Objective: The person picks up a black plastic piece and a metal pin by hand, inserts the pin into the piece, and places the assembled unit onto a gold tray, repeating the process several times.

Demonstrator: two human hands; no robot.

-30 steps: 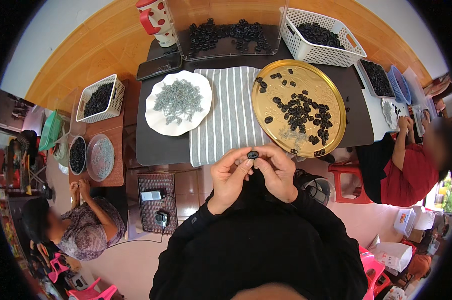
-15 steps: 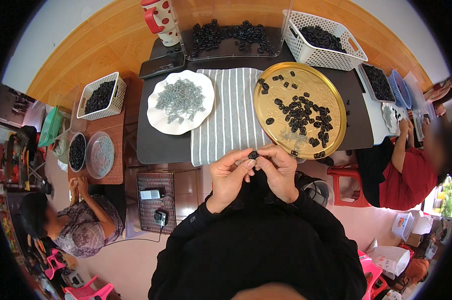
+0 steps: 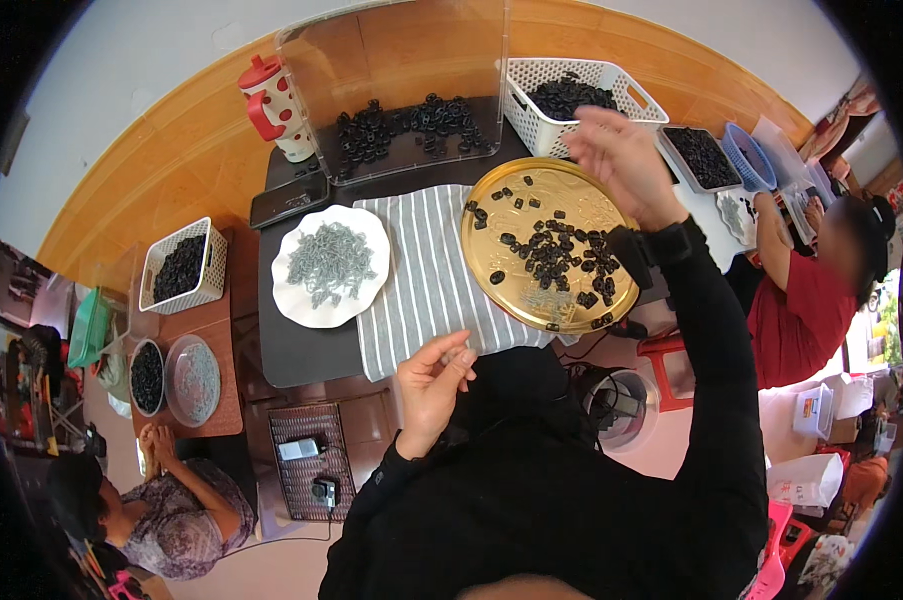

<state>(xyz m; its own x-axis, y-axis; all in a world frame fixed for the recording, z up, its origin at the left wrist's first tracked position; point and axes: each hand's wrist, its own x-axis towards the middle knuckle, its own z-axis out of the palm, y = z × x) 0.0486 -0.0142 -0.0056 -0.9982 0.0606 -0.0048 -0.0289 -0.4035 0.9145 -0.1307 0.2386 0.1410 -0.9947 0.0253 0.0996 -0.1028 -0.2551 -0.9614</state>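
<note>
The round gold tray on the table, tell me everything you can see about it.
The gold tray is round, shiny and metallic-looking, with a low raised rim and a faint embossed pattern. It lies flat on the dark table, its left edge over a striped grey cloth. Small black pieces lie scattered across it, thickest at centre. The right hand hovers above its far edge.

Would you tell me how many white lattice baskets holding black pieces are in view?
2: one white basket on the low side table at the left, and another white basket at the table's far edge, just behind the right hand. Others may be hidden.
</note>
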